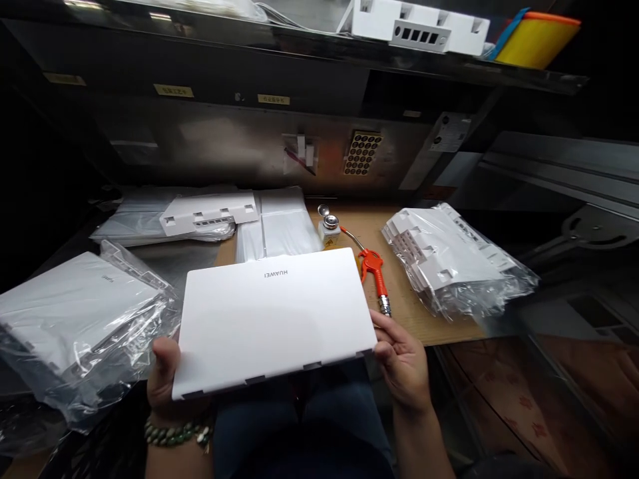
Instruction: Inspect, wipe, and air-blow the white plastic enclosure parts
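Observation:
Both of my hands hold up a white plastic housing cover (pixel 274 326) by its two short sides, above my lap and the table's near edge. Its broad smooth face is towards me, with the HUAWEI lettering upside down near the far edge. Dark notches show along the near edge. My left hand (pixel 166 376) grips the left end, thumb raised at the side and fingers hidden beneath. At the right end, my right hand (pixel 403 362) is closed on the corner with its fingers along the side. An orange air blow gun (pixel 372 266) lies just beyond the cover's right side.
Bagged white covers lie at the left (pixel 80 313) and right (pixel 449 259). Behind are stacked clear plastic bags (pixel 279 219) with a white cover (pixel 212 211) across the left pile. A small dispenser bottle (pixel 329 231) stands mid-table. A shelf (pixel 299 50) overhangs the back.

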A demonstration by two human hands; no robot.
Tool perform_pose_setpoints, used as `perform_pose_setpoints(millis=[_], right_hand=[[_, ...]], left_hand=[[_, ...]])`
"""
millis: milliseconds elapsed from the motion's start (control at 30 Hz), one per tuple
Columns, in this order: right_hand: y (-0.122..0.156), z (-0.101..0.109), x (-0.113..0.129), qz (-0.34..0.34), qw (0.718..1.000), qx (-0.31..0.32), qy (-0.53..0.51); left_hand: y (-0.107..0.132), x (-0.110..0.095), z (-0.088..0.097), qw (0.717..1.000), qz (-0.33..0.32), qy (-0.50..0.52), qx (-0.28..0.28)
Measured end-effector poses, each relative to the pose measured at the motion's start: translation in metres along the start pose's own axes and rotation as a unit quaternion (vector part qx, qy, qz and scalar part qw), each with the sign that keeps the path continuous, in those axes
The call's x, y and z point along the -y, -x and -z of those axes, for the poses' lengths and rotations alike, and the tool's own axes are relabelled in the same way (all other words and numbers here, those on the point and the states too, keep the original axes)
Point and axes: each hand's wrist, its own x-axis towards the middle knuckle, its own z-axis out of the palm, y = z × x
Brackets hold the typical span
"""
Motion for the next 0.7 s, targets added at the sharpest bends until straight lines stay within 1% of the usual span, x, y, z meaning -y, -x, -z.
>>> perform_pose_setpoints(millis=[67,133,200,233,267,300,367,467,533,600,700], right_hand=[[-0.003,0.005,0.001,0.005,0.999,0.007,0.040],[-0.006,0.012,-0.001,0.016,0.994,0.017,0.105],[-0.010,0.019,-0.002,0.034,0.984,0.025,0.172],[-0.012,0.021,-0.003,0.043,0.979,0.026,0.197],[-0.014,0.023,-0.004,0.052,0.976,0.026,0.212],[-0.016,0.023,-0.004,0.060,0.974,0.023,0.217],[-0.019,0.022,-0.004,0.078,0.975,0.020,0.207],[-0.023,0.016,-0.002,0.111,0.975,0.027,0.189],[-0.024,0.014,-0.002,0.128,0.973,0.025,0.191],[-0.025,0.014,-0.004,0.133,0.972,0.014,0.193],[-0.023,0.017,-0.011,0.127,0.975,0.004,0.182]], left_hand=[[-0.002,-0.009,-0.012,0.998,-0.023,-0.053,-0.004],[-0.006,-0.015,-0.020,0.996,-0.030,-0.082,-0.025],[-0.009,-0.015,-0.022,0.994,-0.043,-0.085,-0.056],[-0.010,-0.014,-0.022,0.992,-0.062,-0.084,-0.068],[-0.010,-0.013,-0.021,0.990,-0.086,-0.089,-0.067],[-0.010,-0.012,-0.020,0.987,-0.110,-0.102,-0.054],[-0.007,-0.012,-0.017,0.977,-0.147,-0.155,0.006],[-0.004,-0.014,-0.014,0.939,-0.218,-0.233,0.128],[-0.005,-0.016,-0.014,0.913,-0.265,-0.252,0.183],[-0.007,-0.017,-0.013,0.897,-0.291,-0.257,0.213],[-0.012,-0.015,-0.013,0.886,-0.311,-0.249,0.238]])
